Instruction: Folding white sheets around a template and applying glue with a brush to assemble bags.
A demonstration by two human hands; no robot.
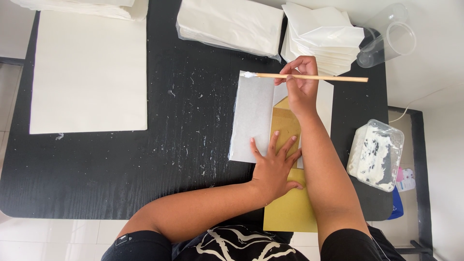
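Note:
My right hand (pixel 300 82) grips a thin wooden stick (pixel 328 78) held level, its white paste-covered tip (pixel 248 74) at the top left corner of a white paper sheet (pixel 252 118). The sheet is folded over a yellow-gold board (pixel 285 126) that runs toward me past the table's front edge (pixel 290 212). My left hand (pixel 274 166) lies flat with fingers spread, pressing on the sheet's lower edge and the gold board.
A black table (pixel 145 164) bears a large white sheet (pixel 89 72) at left, stacks of white paper (pixel 229 24) and folded white pieces (pixel 324 36) at the back, a tipped clear cup (pixel 389 41), and a clear tub of white paste (pixel 376 154) at right.

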